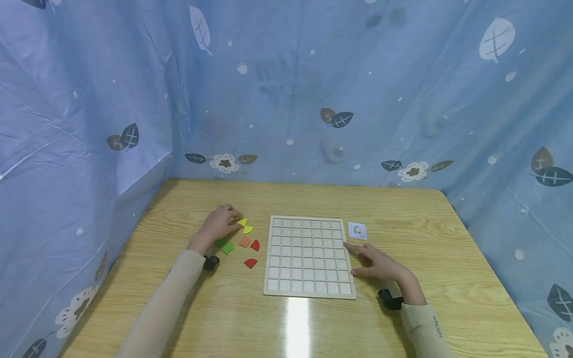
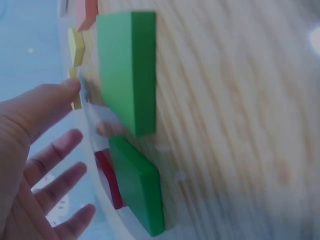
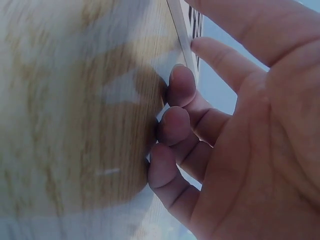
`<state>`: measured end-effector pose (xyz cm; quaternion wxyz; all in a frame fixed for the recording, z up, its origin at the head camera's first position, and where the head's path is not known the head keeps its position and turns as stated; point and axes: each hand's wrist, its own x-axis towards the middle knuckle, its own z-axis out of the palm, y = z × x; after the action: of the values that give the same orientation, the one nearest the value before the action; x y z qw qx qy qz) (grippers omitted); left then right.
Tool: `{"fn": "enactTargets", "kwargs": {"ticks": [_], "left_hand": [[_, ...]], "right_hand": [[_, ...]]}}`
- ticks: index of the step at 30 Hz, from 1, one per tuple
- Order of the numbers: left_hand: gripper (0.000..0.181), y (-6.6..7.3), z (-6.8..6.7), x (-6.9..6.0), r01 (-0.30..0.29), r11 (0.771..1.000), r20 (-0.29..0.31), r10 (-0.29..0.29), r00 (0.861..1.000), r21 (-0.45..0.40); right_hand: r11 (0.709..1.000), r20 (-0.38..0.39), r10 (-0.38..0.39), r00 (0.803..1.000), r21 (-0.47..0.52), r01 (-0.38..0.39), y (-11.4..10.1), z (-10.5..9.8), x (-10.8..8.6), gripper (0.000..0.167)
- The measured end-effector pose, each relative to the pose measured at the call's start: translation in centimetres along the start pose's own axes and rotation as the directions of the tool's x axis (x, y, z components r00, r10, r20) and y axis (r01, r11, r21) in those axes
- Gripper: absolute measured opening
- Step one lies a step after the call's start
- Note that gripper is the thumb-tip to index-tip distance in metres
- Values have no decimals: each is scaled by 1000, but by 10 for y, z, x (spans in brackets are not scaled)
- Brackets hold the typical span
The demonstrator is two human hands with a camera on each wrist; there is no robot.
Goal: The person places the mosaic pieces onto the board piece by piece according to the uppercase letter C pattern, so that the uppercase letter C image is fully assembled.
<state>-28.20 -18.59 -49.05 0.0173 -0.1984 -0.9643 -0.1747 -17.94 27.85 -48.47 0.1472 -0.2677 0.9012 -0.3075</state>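
Observation:
My left hand (image 1: pixel 219 223) is at the left of the table, pinching a yellow quarter-circle tile (image 1: pixel 242 222) between thumb and index finger. A second yellow quarter-circle tile (image 1: pixel 248 229) lies beside it. In the left wrist view the thumb overlaps the pinched tile, and the index finger is hidden. Green tiles (image 2: pixel 125 70) lie under this hand's wrist. The board (image 1: pixel 309 297), pale with a square grid, lies flat at the middle. My right hand (image 1: pixel 376 262) rests along its right side, index fingertip and thumb touching the edge, other fingers bent onto the table.
An orange square tile (image 1: pixel 244 241) and two red quarter-circle tiles (image 1: pixel 250 263) lie between the left hand and the board. A small printed card (image 1: pixel 357 230) lies just right of the board's upper corner. A blue patterned curtain (image 1: pixel 286 99) surrounds the wooden table (image 1: pixel 241 323).

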Motion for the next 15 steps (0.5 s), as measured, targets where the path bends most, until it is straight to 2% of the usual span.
{"fn": "enactTargets", "kwargs": {"ticks": [6, 15], "left_hand": [[27, 9, 0, -2, 31, 999, -26, -31, 999, -7], [28, 25, 1, -3, 27, 1000, -21, -27, 999, -8]], "right_hand": [[1000, -1, 6, 1000, 4, -6, 1, 1, -1, 71], [1000, 2, -4, 1000, 6, 4, 2, 1, 1, 71]]}}
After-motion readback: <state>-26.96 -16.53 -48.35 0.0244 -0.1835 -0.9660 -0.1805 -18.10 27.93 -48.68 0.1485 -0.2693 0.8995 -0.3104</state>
